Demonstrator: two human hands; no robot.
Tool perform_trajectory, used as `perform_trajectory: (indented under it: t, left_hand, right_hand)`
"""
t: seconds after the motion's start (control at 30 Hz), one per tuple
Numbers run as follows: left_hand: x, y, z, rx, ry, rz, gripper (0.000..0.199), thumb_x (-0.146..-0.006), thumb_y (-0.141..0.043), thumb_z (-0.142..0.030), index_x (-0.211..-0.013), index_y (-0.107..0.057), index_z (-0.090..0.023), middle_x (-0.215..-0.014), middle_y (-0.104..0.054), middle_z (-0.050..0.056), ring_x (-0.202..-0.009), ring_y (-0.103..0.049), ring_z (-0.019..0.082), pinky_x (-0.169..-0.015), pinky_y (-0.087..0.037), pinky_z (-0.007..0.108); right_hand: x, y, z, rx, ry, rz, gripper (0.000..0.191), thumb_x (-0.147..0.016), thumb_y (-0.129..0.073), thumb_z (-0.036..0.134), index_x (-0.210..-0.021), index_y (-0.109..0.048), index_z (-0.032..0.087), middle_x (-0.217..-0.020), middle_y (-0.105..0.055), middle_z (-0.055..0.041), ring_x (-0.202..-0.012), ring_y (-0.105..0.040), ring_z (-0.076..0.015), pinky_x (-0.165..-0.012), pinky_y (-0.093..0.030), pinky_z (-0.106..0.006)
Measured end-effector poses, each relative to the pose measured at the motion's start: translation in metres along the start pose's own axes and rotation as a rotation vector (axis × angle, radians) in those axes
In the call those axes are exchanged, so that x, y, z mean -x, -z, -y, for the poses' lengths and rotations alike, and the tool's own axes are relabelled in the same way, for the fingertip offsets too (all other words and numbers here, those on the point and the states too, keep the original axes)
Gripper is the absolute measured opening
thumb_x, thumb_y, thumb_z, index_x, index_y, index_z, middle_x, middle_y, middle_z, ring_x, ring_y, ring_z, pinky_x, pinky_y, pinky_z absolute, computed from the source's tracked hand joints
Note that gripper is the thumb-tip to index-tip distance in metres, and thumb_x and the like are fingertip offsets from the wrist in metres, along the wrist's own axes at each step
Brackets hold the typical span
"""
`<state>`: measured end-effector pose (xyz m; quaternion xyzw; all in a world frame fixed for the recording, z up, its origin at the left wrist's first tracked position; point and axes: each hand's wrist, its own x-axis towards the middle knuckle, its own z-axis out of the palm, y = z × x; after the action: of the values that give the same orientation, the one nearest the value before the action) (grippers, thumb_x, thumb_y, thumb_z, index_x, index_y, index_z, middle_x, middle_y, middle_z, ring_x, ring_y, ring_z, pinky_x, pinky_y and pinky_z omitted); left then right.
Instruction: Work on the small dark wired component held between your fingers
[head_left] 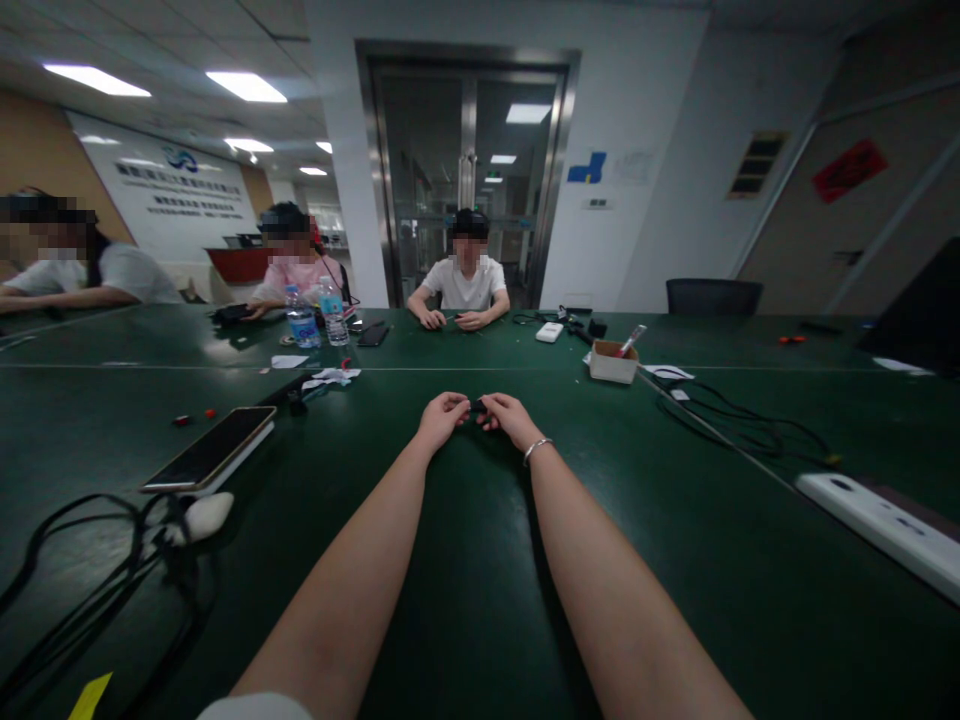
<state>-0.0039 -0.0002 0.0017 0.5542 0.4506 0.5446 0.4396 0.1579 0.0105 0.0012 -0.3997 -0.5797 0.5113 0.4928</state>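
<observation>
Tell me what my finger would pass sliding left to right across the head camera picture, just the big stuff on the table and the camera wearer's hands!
Phone → one plastic bottle → second plastic bottle → left hand → small dark object → right hand → small box → white power strip.

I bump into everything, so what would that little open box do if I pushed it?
The box would probably slide rather than tip, since it sits low and wide. Its thin-looking walls suggest it's light. The stick leaning out might wobble.
</observation>
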Motion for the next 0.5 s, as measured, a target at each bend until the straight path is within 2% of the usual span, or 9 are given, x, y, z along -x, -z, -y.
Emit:
perform_trajectory:
  t: [0.07, 0.23, 0.4, 0.5]
  left_hand:
    - [0.0001, 0.0008, 0.0, -0.013, -0.033, 0.015, 0.027, -0.069, -0.071, -0.025, -0.092, -0.063, -0.013, -0.071, -0.065, 0.004, -0.069, -0.063, 0.016, -0.069, -0.051, 0.033]
    - [-0.0003, 0.0046, 0.0011, -0.01, -0.189, 0.038, 0.027, -0.063, -0.074, -0.017, -0.089, -0.066, -0.015, -0.092, -0.068, 0.008, -0.088, -0.064, 0.018, -0.09, -0.047, 0.04]
    - [0.0, 0.0048, -0.0005, 0.01, -0.204, 0.067, 0.026, -0.064, -0.072, -0.015, -0.089, -0.067, -0.015, -0.093, -0.069, 0.008, -0.089, -0.064, 0.018, -0.094, -0.045, 0.042]
    - [-0.0001, 0.004, -0.0019, 0.016, -0.202, 0.036, 0.024, -0.063, -0.072, -0.013, -0.087, -0.067, -0.015, -0.092, -0.069, 0.008, -0.091, -0.064, 0.019, -0.094, -0.045, 0.042]
  right_hand:
    - [0.0, 0.0, 0.0001, -0.001, 0.001, 0.0, 0.019, -0.087, -0.059, 0.03, -0.088, -0.061, 0.012, -0.056, -0.063, -0.0002, -0.039, -0.049, -0.0051, -0.046, -0.048, -0.017]
    - [0.0002, 0.0004, 0.0, 0.0, 0.012, 0.002, 0.019, -0.087, -0.059, 0.031, -0.087, -0.061, 0.012, -0.057, -0.064, -0.001, -0.04, -0.049, -0.0052, -0.046, -0.048, -0.017]
    - [0.001, 0.0004, 0.0005, 0.006, 0.011, -0.003, 0.023, -0.087, -0.057, 0.034, -0.08, -0.06, 0.013, -0.056, -0.063, -0.0014, -0.039, -0.049, -0.0053, -0.046, -0.049, -0.017]
    - [0.0028, 0.0011, 0.0029, -0.047, -0.001, -0.006, 0.012, -0.083, -0.06, 0.024, -0.089, -0.062, 0.014, -0.064, -0.065, -0.0003, -0.038, -0.045, -0.0032, -0.048, -0.052, -0.019]
